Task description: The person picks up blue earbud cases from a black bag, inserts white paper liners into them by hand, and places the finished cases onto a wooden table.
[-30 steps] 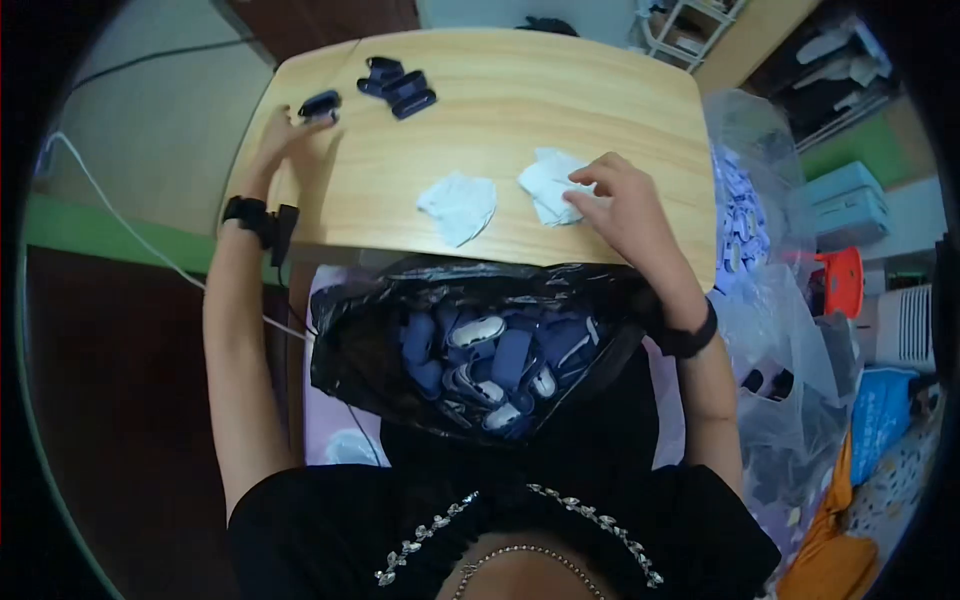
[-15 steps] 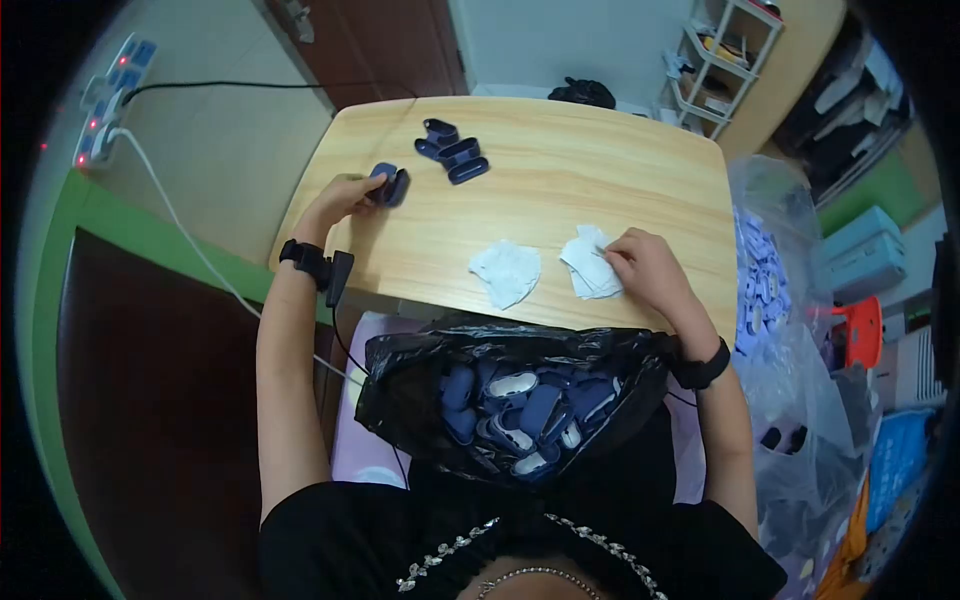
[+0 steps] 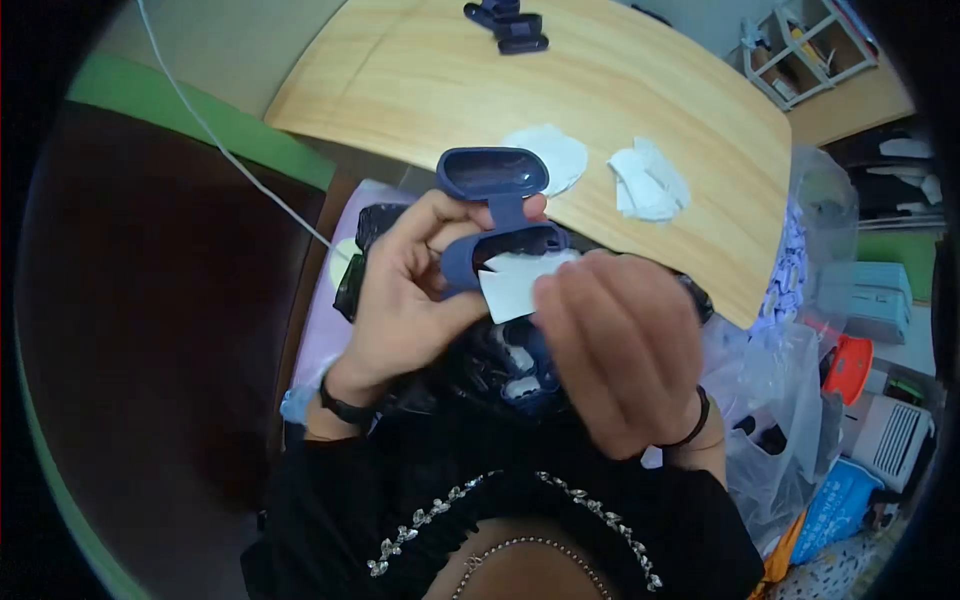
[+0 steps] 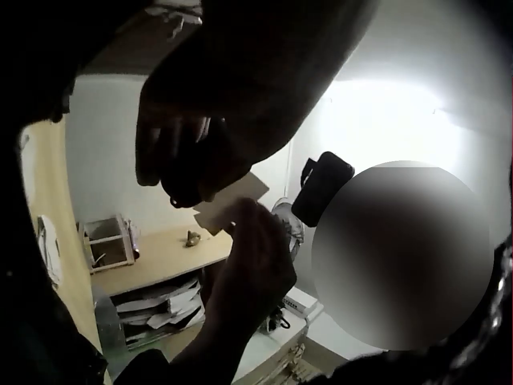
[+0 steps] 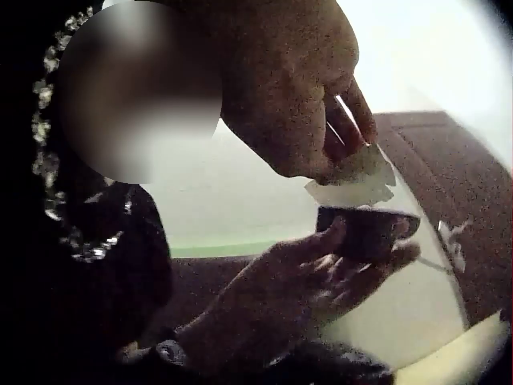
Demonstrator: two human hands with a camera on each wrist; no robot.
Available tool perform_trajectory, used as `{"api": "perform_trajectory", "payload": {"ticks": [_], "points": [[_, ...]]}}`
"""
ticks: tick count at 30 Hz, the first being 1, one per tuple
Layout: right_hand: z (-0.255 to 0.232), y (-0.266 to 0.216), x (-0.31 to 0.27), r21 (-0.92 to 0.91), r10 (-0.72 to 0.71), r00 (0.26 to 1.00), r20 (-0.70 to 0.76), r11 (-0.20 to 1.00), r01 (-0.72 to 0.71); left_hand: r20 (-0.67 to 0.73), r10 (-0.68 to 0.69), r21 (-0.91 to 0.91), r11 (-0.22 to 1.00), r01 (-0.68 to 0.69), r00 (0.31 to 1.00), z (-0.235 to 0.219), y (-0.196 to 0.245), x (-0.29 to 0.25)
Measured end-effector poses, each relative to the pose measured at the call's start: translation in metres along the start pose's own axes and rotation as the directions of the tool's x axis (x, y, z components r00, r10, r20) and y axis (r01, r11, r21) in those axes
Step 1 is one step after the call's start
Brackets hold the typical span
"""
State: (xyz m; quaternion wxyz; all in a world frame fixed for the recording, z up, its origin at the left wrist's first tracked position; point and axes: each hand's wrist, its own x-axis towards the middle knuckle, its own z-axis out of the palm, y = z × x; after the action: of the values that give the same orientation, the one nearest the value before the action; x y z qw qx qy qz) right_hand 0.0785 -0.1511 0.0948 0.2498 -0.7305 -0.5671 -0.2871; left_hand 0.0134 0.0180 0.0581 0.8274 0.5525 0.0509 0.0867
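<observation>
In the head view, my left hand holds a navy earbud case cover with its hinged lid flipped up and the hollow base facing me. My right hand pinches a white paper piece with notched edges, which overlaps the mouth of the base. From the right wrist view, the paper piece hangs just above the dark case, with left fingers around the case. Below both hands lies a black plastic bag with more navy covers inside, partly hidden by the hands.
Two stacks of white paper pieces, a left one and a right one, lie on the wooden table. Several navy covers sit at its far side. Clear plastic bags and a red stool stand to the right.
My left hand has brought a case cover from the table's left side to in front of my chest. My right hand has lifted a paper piece off the right stack and carried it to the case.
</observation>
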Motion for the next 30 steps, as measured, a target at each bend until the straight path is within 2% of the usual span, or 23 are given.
{"api": "perform_trajectory", "payload": {"ticks": [1,3,5,8,10,11,12,13,16,17,21,26,30], "points": [[0.007,-0.008,-0.007,0.050,-0.028,1.000,-0.013,0.998,0.028,-0.018,0.025,-0.123,0.992,-0.027,1.000,0.004,-0.010,-0.008],[0.014,-0.016,-0.018,0.130,-0.013,0.999,0.040,0.992,0.008,-0.073,0.052,-0.131,0.990,-0.061,0.996,0.012,-0.020,-0.017],[0.016,-0.019,-0.026,0.085,-0.020,1.000,-0.024,0.996,0.022,-0.069,0.096,-0.077,0.992,-0.101,0.993,0.015,-0.029,-0.021],[0.006,-0.015,-0.032,0.040,0.028,0.994,-0.102,0.999,-0.024,-0.012,0.047,-0.160,0.986,-0.048,0.999,0.019,-0.037,-0.025],[0.000,-0.011,-0.032,-0.012,0.034,0.991,-0.133,0.999,-0.036,-0.007,-0.041,-0.238,0.971,0.038,0.999,0.023,-0.034,-0.024],[-0.001,-0.010,-0.033,-0.053,0.016,0.991,-0.136,0.998,-0.023,-0.004,-0.046,-0.213,0.976,0.044,0.999,0.026,-0.035,-0.024],[-0.001,-0.010,-0.033,-0.045,-0.014,0.996,-0.090,0.999,0.010,0.000,-0.052,-0.187,0.981,0.051,0.999,0.027,-0.037,-0.024],[-0.001,-0.009,-0.034,-0.034,-0.044,0.998,-0.044,0.999,0.042,0.018,0.096,-0.027,0.995,-0.095,0.995,0.024,-0.044,-0.025],[0.007,-0.012,-0.041,0.028,-0.064,0.998,0.015,0.998,0.063,-0.047,0.006,-0.204,0.979,-0.016,0.999,0.031,-0.045,-0.021],[0.009,-0.013,-0.043,0.041,-0.060,0.998,0.025,0.997,0.059,-0.039,-0.011,-0.204,0.979,0.003,0.999,0.030,-0.045,-0.021],[0.016,-0.018,-0.048,0.051,0.000,0.997,0.074,0.999,-0.003,-0.027,0.073,-0.061,0.995,-0.075,0.997,0.025,-0.053,-0.020],[0.023,-0.023,-0.049,0.129,0.109,0.987,0.117,0.984,-0.124,-0.079,0.097,-0.060,0.993,-0.102,0.992,0.024,-0.060,-0.021],[0.026,-0.027,-0.050,0.108,0.148,0.982,0.120,0.981,-0.161,-0.092,0.102,-0.085,0.990,-0.110,0.991,0.022,-0.061,-0.020]]}}
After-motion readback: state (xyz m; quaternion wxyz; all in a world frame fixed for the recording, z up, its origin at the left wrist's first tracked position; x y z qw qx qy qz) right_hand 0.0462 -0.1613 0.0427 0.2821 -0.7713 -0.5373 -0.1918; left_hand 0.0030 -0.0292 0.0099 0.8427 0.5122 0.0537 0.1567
